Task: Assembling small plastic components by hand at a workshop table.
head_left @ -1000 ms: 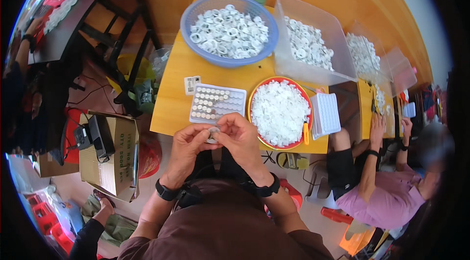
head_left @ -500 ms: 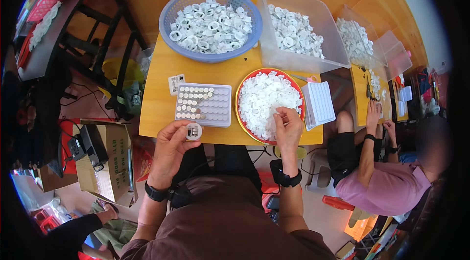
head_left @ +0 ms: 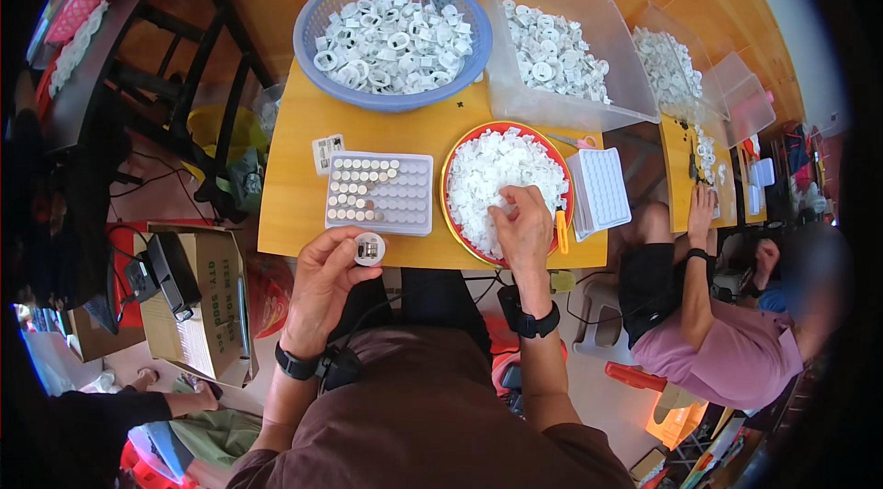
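- Head view: our left hand [head_left: 322,291] pinches a round white part [head_left: 370,249] between thumb and fingers; it sits at the fingertips, its metal-fitted face toward the camera.
- Our right hand [head_left: 526,236] has its fingertips bunched at the white pieces [head_left: 506,162] heaped in a red round tray [head_left: 445,190]; we cannot tell whether they pinch one.
- Beyond our left hand, we see a pale grid tray [head_left: 405,199].

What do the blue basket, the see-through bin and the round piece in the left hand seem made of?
Blue basket: probably plastic, smooth, with moulded-looking perforations.
See-through bin: likely plastic, translucent, its walls hazy.
Round piece in the left hand: seemingly white plastic, with a silvery part, perhaps metal; too small for certainty.
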`<action>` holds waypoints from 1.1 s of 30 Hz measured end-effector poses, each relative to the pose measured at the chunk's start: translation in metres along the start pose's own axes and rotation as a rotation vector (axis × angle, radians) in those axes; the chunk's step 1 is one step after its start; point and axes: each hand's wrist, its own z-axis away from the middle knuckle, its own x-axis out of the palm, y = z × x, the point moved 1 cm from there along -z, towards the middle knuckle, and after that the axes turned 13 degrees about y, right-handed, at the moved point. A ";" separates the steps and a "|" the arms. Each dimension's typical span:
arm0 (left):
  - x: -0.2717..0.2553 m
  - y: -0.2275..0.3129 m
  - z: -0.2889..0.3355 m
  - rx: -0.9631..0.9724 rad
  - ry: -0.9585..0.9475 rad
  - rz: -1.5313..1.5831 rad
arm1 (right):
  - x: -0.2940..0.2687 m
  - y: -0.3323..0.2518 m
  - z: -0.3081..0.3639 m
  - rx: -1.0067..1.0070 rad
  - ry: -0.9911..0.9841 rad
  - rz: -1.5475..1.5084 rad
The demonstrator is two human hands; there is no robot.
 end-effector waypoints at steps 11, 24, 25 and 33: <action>-0.004 -0.005 0.003 0.009 -0.015 0.012 | -0.002 -0.001 0.001 -0.138 0.001 0.010; -0.003 -0.006 0.005 -0.011 -0.022 0.011 | -0.006 0.024 -0.009 0.174 -0.108 -0.397; -0.003 -0.006 0.005 -0.025 -0.022 0.012 | -0.011 0.022 -0.010 0.332 -0.142 -0.562; 0.002 -0.010 0.005 -0.046 -0.024 -0.002 | -0.021 -0.021 -0.003 0.638 -0.350 -1.007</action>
